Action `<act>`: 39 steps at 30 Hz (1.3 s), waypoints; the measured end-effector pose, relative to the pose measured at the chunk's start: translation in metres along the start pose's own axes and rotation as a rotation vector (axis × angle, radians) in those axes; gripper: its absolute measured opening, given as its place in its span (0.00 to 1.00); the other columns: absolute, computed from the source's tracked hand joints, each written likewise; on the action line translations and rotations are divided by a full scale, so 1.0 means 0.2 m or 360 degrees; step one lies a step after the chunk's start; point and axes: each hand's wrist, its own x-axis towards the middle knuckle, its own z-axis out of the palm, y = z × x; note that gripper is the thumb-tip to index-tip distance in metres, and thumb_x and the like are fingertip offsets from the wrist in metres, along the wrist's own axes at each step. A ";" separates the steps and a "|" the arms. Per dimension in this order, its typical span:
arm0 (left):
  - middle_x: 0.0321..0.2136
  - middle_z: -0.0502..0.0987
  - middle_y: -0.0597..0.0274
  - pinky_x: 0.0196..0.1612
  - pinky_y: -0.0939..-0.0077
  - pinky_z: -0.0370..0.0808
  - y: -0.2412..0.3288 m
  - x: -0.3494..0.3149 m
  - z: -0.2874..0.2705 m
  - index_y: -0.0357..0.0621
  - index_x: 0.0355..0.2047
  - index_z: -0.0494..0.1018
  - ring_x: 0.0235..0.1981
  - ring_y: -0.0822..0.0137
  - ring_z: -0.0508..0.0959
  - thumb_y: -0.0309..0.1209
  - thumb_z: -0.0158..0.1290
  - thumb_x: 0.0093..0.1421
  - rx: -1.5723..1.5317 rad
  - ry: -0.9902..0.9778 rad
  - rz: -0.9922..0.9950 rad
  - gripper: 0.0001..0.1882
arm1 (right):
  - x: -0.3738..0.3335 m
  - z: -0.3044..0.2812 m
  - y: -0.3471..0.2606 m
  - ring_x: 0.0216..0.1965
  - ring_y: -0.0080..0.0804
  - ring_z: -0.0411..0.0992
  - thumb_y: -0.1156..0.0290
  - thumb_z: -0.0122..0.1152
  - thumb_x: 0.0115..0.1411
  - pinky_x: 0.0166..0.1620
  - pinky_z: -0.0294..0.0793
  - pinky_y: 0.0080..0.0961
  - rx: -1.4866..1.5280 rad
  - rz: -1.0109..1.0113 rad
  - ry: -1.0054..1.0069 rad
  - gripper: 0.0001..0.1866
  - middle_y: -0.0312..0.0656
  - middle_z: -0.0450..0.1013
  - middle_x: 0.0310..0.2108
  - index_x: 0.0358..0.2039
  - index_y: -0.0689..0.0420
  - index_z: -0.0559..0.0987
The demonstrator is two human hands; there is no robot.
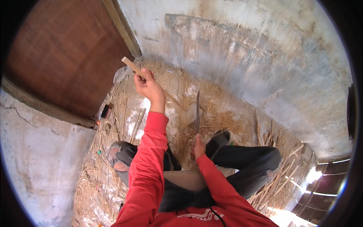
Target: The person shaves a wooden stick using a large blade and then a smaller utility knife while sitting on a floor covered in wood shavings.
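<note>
The left hand (150, 89) grips a slim wooden stick (129, 63), its end toward eleven o'clock; the right hand (199, 147) clasps a long knife (197, 113), blade toward twelve, presumably for control.

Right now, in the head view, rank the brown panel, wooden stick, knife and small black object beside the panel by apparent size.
1. Brown panel
2. Wooden stick and knife: too alike to rank; the left hand hides part of the stick
3. Small black object
</note>
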 end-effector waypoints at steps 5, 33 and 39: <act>0.26 0.72 0.68 0.30 0.84 0.68 0.01 -0.01 0.03 0.42 0.34 0.69 0.26 0.79 0.70 0.35 0.55 0.67 0.0018 0.0008 -0.0021 0.11 | 0.08 0.00 0.03 0.14 0.27 0.60 0.40 0.49 0.67 0.19 0.60 0.29 -0.0086 -0.0775 -0.0079 0.30 0.34 0.60 0.14 0.21 0.55 0.69; 0.25 0.72 0.69 0.30 0.85 0.69 0.01 -0.01 0.01 0.43 0.33 0.69 0.26 0.79 0.71 0.36 0.55 0.68 0.0032 0.0094 -0.0033 0.11 | 0.13 -0.11 0.16 0.12 0.25 0.55 0.34 0.51 0.62 0.16 0.57 0.28 -0.0145 -0.0017 -0.0039 0.33 0.34 0.58 0.14 0.22 0.54 0.66; 0.26 0.72 0.69 0.31 0.85 0.71 0.01 0.04 -0.09 0.43 0.34 0.69 0.27 0.79 0.71 0.35 0.54 0.68 0.0029 0.0082 0.0012 0.11 | 0.09 -0.05 0.10 0.12 0.27 0.58 0.35 0.51 0.63 0.17 0.59 0.30 -0.0005 0.0016 0.0170 0.33 0.37 0.60 0.14 0.21 0.55 0.66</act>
